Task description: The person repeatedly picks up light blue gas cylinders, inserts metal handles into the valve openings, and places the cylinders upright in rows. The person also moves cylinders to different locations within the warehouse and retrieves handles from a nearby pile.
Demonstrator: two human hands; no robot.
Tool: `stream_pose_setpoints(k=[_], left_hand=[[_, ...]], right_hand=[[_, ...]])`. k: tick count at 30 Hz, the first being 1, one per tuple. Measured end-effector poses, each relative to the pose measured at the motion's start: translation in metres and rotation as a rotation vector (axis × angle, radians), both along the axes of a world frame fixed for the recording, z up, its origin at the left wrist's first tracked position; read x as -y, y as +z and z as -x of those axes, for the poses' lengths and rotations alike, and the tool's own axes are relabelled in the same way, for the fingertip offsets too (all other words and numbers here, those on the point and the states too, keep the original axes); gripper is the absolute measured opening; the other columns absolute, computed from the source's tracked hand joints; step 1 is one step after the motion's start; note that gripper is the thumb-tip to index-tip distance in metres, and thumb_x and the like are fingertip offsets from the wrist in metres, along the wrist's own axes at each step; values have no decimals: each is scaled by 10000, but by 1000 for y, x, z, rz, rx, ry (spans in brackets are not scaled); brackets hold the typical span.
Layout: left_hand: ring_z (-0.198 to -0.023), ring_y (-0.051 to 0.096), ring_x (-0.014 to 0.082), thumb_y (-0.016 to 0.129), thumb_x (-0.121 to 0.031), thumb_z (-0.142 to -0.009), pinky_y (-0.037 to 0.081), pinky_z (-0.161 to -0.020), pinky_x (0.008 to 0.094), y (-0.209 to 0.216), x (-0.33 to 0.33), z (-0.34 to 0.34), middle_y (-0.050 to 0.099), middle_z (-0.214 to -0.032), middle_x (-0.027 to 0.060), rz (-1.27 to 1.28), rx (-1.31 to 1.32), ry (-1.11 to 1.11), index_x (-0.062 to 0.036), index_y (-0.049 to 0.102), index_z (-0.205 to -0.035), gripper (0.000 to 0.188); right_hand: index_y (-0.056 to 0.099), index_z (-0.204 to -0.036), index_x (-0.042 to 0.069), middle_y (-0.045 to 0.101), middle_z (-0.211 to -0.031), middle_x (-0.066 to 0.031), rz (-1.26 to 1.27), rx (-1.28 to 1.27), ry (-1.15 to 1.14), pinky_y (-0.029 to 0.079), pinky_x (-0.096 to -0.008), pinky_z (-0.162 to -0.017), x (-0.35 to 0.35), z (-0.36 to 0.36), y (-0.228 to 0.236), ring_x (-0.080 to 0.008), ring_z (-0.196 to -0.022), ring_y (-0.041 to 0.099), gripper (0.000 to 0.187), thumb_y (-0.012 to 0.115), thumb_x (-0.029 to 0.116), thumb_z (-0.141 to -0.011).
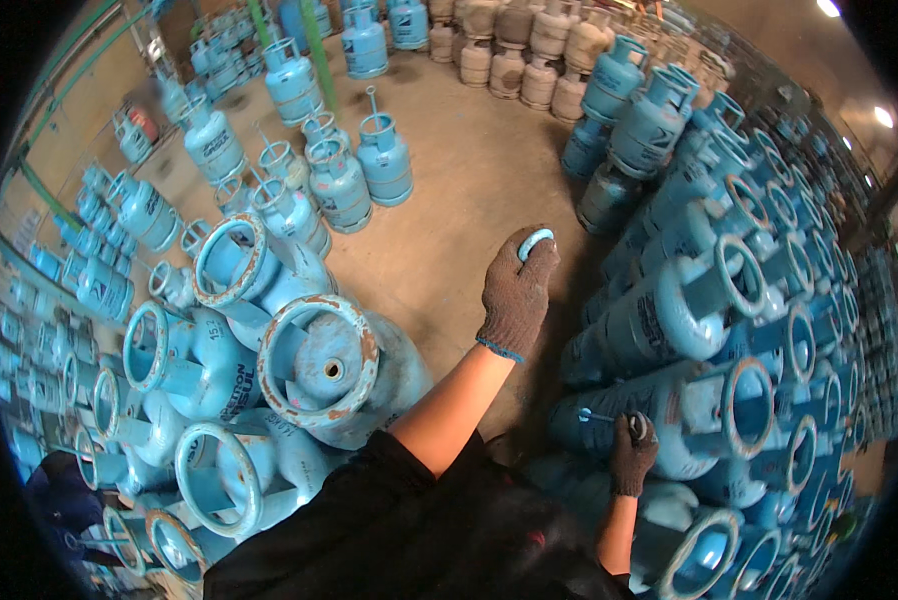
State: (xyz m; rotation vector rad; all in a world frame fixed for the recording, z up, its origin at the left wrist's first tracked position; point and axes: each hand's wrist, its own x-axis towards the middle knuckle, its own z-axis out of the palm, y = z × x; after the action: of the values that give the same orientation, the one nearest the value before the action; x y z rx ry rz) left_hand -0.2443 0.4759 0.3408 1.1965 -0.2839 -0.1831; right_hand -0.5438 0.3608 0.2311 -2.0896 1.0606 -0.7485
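My left hand (517, 290), in a brown knit glove, is raised over the floor with its fingers closed round a light blue curved piece (536, 243). Only the rounded top of that piece shows above the fist. Lower and to the right, my right hand (633, 456) wears the same kind of glove and grips a thin blue rod (596, 416) that points left. Behind this hand lies a blue gas cylinder (674, 400) on its side. Left of my forearm stands a blue gas cylinder (334, 370) with a rust-worn collar and a valve hole in its top.
Stacked blue cylinders (659, 320) form a wall on the right. More cylinders (204, 365) crowd the left. Several upright ones (341, 185) stand ahead on the concrete floor (449, 180), some with rods sticking up. Pale, dirty cylinders (539, 80) line the back. A green post (321, 60) rises far left.
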Motion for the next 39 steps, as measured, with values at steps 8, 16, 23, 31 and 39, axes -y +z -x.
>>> stream_pose_setpoints(k=[8,16,23,31,39], left_hand=[[-901,651,148,683,-245,-1009,537,-844,310,-26,59,-138,701,-997,60,60,-62,225,40,668,-1236,365],[-923,652,121,668,-202,-1011,551,-838,291,-56,87,-306,689,-1037,33,100,-80,276,9,688,-1243,314],[-915,654,143,653,-145,-1006,542,-883,308,-50,34,-413,697,-1038,51,113,-56,371,18,683,-1251,296],[-948,673,209,679,-223,-1000,550,-920,398,-46,-102,-476,663,-995,65,-96,126,788,21,623,-1268,366],[-774,571,184,649,-462,-1021,533,-864,443,-17,-195,-475,607,-852,33,141,159,1313,-58,638,-1260,470]], right_hand=[[727,-979,-17,700,-826,-185,-103,-189,122,511,-423,-741,138,-159,-21,-334,-741,651,395,640,368,-1001],[707,-934,-4,657,-725,-111,-98,-176,27,467,-384,-613,254,-295,-39,-220,-639,604,456,614,435,-1016],[723,-940,22,716,-805,-148,2,-213,-14,514,-389,-673,324,-392,-93,-258,-698,667,422,589,418,-1000],[579,-1458,170,527,-1552,-116,726,-1533,936,483,-435,-1093,395,-478,-295,-303,-1373,551,545,637,367,-953],[643,-1280,153,623,-1321,-144,559,-1372,1396,520,-461,-930,351,-815,-296,-338,-1194,624,378,626,368,-970]])
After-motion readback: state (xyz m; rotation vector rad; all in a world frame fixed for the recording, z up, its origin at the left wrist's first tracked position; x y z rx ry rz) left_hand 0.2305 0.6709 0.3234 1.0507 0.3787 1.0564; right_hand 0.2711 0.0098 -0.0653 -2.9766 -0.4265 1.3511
